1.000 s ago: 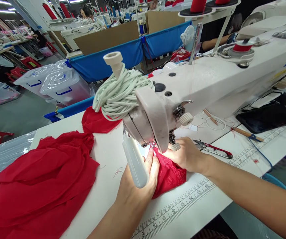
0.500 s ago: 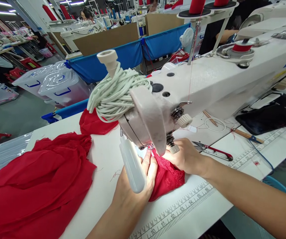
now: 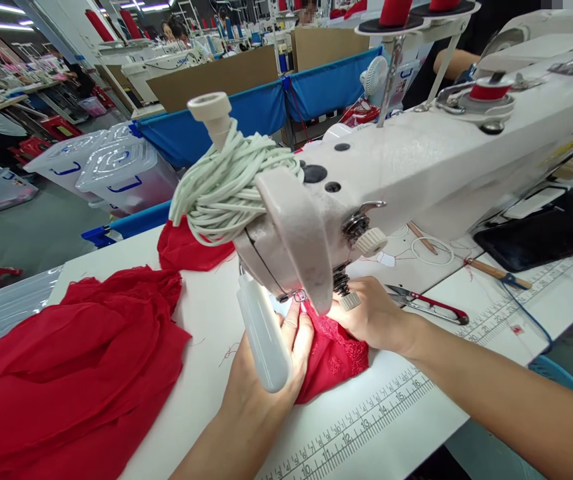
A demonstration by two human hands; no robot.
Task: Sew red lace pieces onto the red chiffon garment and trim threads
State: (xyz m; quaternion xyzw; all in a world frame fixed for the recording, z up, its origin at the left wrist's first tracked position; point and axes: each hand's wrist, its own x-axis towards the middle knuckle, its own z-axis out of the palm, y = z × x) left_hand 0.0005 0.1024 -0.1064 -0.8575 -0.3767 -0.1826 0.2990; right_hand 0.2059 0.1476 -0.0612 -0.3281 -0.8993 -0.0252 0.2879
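A white sewing machine (image 3: 416, 160) stands on the white table (image 3: 206, 313), with a bundle of pale cord (image 3: 221, 190) wound on its head. Under the needle lies a small red lace piece (image 3: 334, 357). My left hand (image 3: 271, 367) presses flat on the lace's left side, fingers stretched toward the presser foot, partly behind the machine's white lamp (image 3: 264, 333). My right hand (image 3: 374, 317) rests on the lace's right side just behind the foot, fingers curled down on the cloth.
A heap of red fabric (image 3: 71, 367) covers the table's left part. Red-handled thread snips (image 3: 429, 307) and a wooden-handled tool (image 3: 496, 270) lie right of the machine. A printed ruler (image 3: 366, 417) runs along the table's front edge. Other people and machines stand behind blue dividers.
Both hands have stayed on the lace under the needle. The view has shifted slightly, and the lace has crept a little toward the needle.
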